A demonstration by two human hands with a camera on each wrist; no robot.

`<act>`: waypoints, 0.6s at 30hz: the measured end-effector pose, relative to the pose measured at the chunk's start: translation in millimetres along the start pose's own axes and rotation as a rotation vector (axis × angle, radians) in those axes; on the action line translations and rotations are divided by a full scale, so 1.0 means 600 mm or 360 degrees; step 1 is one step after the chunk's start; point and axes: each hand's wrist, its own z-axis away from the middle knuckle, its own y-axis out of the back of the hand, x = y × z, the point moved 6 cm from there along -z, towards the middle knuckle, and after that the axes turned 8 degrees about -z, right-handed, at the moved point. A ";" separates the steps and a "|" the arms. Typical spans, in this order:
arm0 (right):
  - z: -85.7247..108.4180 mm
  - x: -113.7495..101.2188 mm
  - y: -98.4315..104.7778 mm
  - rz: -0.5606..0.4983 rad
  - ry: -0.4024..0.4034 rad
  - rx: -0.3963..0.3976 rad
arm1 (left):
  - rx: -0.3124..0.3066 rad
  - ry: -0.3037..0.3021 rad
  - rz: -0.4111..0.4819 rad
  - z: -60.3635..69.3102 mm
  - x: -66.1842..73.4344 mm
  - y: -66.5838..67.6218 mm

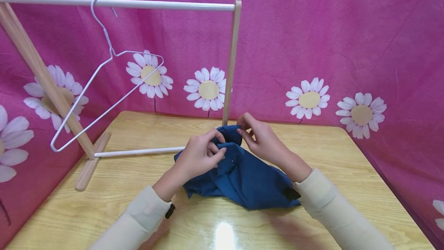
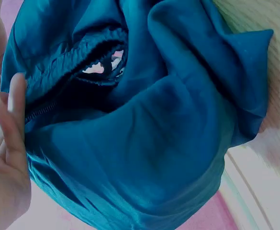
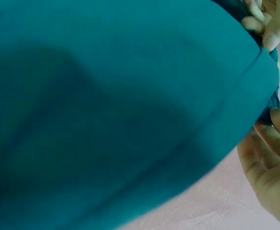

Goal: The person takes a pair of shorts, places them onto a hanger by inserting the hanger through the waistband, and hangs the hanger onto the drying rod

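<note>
A dark blue garment (image 1: 246, 180) lies bunched on the table, its upper edge lifted between both hands. My left hand (image 1: 202, 153) pinches that edge on its left side. Opposite it, my right hand (image 1: 261, 138) pinches the same edge between thumb and fingers. The left wrist view shows gathered elastic and a strip of zipper teeth on the garment (image 2: 154, 143), beside the left hand (image 2: 8, 167). In the right wrist view the cloth (image 3: 106, 120) covers most of the frame, with the right hand (image 3: 274, 167) at its edge. Whether it is a skirt or trousers I cannot tell.
A white wire hanger (image 1: 111, 107) hangs from the white top bar (image 1: 173, 4) of a wooden-legged rack at the left. The rack's right post (image 1: 231, 65) stands just behind the hands. Pink flowered cloth (image 1: 329, 30) surrounds the wooden table (image 1: 347, 188).
</note>
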 end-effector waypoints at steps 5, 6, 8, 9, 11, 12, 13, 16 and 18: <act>-0.003 -0.001 0.005 0.0018 0.0052 0.0010 | -0.0100 0.0119 0.0217 -0.001 -0.007 -0.010; -0.004 -0.001 0.006 0.0021 0.0066 0.0015 | -0.0101 0.0143 0.0227 -0.002 -0.009 -0.011; -0.005 -0.001 0.009 0.0025 0.0091 0.0028 | -0.0081 0.0178 0.0228 -0.004 -0.011 -0.012; -0.006 -0.001 0.010 0.0028 0.0100 0.0034 | -0.0061 0.0193 0.0217 -0.005 -0.012 -0.012; -0.007 -0.001 0.012 0.0032 0.0114 0.0047 | -0.0005 0.0216 0.0195 -0.008 -0.012 -0.011; -0.007 -0.001 0.013 0.0031 0.0121 0.0051 | 0.0026 0.0233 0.0181 -0.010 -0.011 -0.011; -0.007 -0.002 0.014 0.0023 0.0126 0.0053 | 0.0059 0.0245 0.0171 -0.012 -0.011 -0.011; -0.007 -0.005 0.015 0.0010 0.0132 0.0047 | 0.0162 0.0284 0.0182 -0.018 -0.011 -0.015; -0.006 -0.008 0.015 0.0004 0.0138 0.0035 | 0.0234 0.0300 0.0219 -0.022 -0.011 -0.018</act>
